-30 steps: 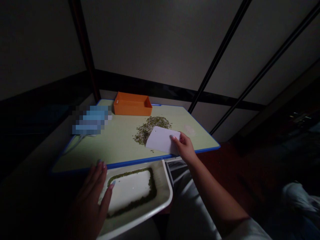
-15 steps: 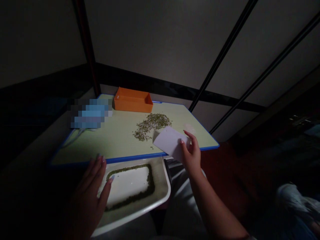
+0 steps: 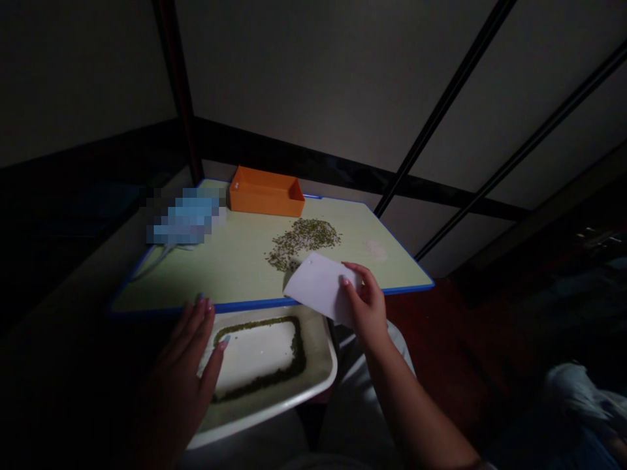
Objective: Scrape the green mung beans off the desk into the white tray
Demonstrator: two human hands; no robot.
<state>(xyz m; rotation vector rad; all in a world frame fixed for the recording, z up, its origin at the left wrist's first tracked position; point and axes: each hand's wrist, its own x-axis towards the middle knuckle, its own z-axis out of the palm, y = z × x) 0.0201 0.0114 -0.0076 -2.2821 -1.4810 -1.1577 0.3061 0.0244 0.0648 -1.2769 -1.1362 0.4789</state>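
Observation:
My right hand (image 3: 366,300) pinches a white card (image 3: 317,287) between thumb and fingers, tilted at the front edge of the pale green table (image 3: 235,261). Just behind the card lies a loose spread of small green grains (image 3: 308,236), perhaps beans. My left hand (image 3: 193,352) is open, fingers stretched out, over the left side of a white tray (image 3: 321,352). That tray sits below the table's front edge, on or above my lap, and grains line the edges of its floor. Whether my left palm touches the tray is too dark to tell.
An orange box (image 3: 267,196) stands at the back of the table. To the left are a blurred-out blue item (image 3: 189,219) and a pale cord (image 3: 151,261). A panelled wall (image 3: 304,85) rises behind. At the lower right, part of another person (image 3: 573,391) shows.
The white card in my right hand has moved left and toward me, to the table's front edge above the tray. My left hand keeps its place by the tray. The view has shifted slightly.

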